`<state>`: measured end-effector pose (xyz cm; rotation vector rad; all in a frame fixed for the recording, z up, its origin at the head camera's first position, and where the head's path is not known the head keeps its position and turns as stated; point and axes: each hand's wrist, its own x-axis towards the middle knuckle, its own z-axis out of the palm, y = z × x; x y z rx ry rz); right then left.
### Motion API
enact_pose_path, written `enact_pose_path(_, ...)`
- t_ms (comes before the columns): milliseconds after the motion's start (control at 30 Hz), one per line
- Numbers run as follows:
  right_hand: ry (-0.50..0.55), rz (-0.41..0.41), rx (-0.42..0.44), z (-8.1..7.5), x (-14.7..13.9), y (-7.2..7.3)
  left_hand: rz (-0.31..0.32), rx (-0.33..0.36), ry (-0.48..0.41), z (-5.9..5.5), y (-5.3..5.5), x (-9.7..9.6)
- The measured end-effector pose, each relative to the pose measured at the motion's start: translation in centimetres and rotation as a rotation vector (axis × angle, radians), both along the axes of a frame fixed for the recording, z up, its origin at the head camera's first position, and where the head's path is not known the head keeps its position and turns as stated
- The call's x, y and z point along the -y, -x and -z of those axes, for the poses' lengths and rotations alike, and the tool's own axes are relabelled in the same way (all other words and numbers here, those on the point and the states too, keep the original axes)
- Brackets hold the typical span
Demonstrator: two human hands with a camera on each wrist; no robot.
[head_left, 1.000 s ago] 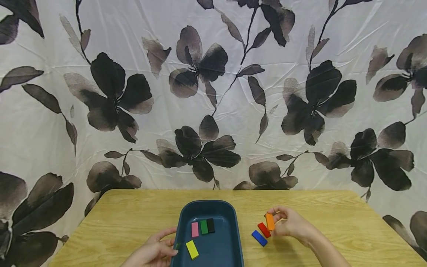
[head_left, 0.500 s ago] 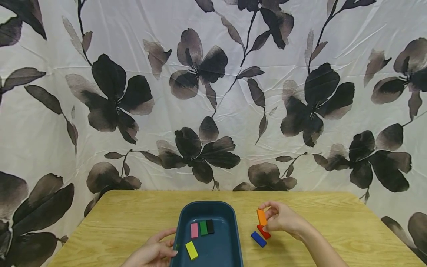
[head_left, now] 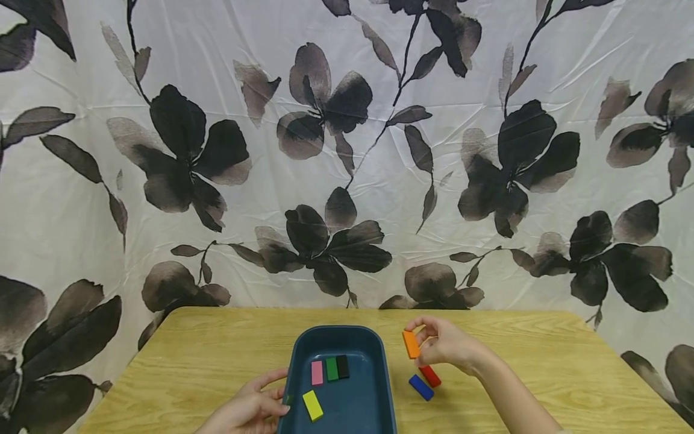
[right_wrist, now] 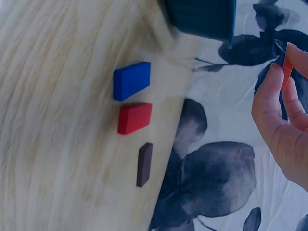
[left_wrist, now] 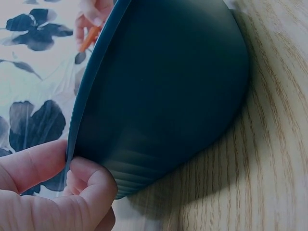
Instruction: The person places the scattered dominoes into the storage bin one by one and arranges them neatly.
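Note:
My right hand (head_left: 449,348) pinches an orange block (head_left: 410,345) between thumb and fingers, raised above the table just right of a dark teal tray (head_left: 360,407). At the tray's left side, my left hand (head_left: 250,406) grips the rim, with thumb and fingers on either side of the wall in the left wrist view. Inside the tray lie a pink block (head_left: 317,373), a green block (head_left: 332,369) and a black block (head_left: 343,366) in a row, with a yellow block (head_left: 312,405) nearer the front, slightly turned.
On the wooden table (head_left: 228,337), a blue block (head_left: 421,387) and a red block (head_left: 431,377) lie right of the tray. The right wrist view also shows a dark brown block (right_wrist: 144,165) beside them. A floral cloth (head_left: 347,150) hangs behind the table.
My right hand has carried the orange block up and leftward, away from the red and blue blocks and closer to the tray. The left hand has stayed on the rim.

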<state>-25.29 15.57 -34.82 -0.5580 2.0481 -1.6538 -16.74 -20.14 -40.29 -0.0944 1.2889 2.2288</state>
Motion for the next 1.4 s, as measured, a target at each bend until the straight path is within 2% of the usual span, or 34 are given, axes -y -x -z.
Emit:
enact_pose_path(533,-0.012,-0.02,-0.021,-0.6,2.7,0.5,-0.034,0.017,0.014,-0.1,-0.2,-0.2)
enact_pose_path(1000,-0.059,-0.014,-0.045,-1.1,4.5,1.1,-0.005,0.006,0.017,-0.3,0.0,-0.1)
enact_pose_path(1400,-0.113,0.003,-0.077,-1.4,6.6,1.4,-0.018,0.017,0.031,-0.4,-0.1,-0.2)
